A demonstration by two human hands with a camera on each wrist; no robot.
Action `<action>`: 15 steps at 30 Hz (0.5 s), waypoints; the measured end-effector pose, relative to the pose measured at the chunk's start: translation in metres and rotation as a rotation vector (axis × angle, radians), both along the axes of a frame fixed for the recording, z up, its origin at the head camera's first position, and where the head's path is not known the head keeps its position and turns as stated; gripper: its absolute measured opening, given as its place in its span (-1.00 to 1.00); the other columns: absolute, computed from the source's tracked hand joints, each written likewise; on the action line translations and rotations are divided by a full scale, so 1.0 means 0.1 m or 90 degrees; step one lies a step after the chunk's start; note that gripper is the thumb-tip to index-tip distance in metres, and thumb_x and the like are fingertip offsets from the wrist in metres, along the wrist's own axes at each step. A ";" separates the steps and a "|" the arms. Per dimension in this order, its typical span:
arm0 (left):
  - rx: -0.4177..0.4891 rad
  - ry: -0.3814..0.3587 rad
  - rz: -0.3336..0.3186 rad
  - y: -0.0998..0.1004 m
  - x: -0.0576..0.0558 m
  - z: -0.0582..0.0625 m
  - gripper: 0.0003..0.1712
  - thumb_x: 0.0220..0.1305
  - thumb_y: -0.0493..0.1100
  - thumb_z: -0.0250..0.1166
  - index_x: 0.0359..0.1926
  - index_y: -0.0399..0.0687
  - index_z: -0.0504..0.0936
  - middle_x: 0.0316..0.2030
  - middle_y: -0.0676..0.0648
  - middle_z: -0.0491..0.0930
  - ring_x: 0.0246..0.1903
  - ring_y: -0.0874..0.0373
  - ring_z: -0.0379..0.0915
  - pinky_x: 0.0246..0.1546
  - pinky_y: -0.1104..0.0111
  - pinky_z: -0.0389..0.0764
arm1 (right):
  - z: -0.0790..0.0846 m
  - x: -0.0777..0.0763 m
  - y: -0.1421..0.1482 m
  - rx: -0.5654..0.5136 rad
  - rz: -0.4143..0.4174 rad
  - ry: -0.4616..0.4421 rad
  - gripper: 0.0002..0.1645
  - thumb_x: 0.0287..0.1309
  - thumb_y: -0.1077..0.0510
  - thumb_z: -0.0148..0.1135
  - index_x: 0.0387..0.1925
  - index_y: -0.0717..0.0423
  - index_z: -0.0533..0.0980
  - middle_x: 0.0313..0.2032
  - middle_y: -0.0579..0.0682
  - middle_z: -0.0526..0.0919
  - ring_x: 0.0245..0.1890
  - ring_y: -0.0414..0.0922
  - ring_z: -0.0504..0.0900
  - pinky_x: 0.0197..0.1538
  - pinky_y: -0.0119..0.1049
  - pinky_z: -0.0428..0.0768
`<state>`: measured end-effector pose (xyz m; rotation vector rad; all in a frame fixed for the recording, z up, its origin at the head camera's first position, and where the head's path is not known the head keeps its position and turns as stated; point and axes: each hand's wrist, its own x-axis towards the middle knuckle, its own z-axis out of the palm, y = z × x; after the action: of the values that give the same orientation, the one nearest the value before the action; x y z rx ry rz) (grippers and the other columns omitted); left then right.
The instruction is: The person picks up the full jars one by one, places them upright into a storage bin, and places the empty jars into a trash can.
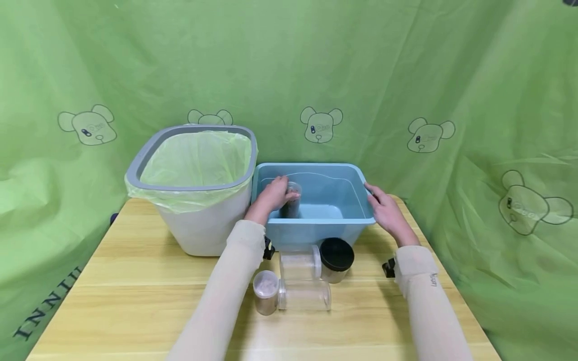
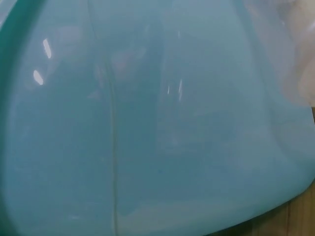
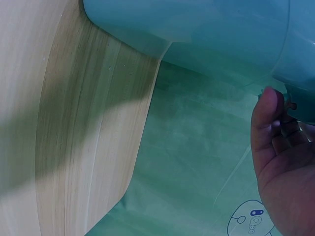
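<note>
Inside the light blue plastic bin point(image 1: 316, 228), near its left end, my left hand point(image 1: 272, 195) grips a clear jar point(image 1: 291, 206) with dark contents. The jar stands upright or nearly so, its lower end hidden by the bin's front wall. On the bin's right rim, my right hand point(image 1: 387, 213) holds the edge between thumb and fingers; the right wrist view shows this thumb point(image 3: 268, 108) against the rim from outside. In the left wrist view the bin's outer wall point(image 2: 197, 147) fills most of the picture.
Left of the bin stands a white trash can point(image 1: 203, 233) with a grey rim and pale green liner. In front are two clear jars lying down, one point(image 1: 300, 264) behind the other point(image 1: 307, 295), a black-lidded jar point(image 1: 336, 255) and an upright jar point(image 1: 266, 296). A green curtain point(image 1: 280, 75) hangs behind.
</note>
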<state>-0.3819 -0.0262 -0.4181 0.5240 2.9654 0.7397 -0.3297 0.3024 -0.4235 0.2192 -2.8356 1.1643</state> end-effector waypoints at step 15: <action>-0.031 -0.023 -0.016 0.01 -0.03 -0.03 -0.30 0.48 0.10 0.27 0.32 -0.37 0.37 0.41 -0.37 0.38 0.35 -0.22 0.40 0.44 0.08 0.39 | -0.01 -0.01 0.00 0.005 0.002 0.011 -0.36 0.66 0.02 -0.28 0.62 0.07 0.09 0.53 0.42 0.16 0.46 0.43 0.25 0.48 0.35 0.20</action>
<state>-0.3846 -0.0256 -0.4211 0.5386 2.9302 0.6646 -0.3304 0.3023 -0.4240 0.2333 -2.8270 1.1473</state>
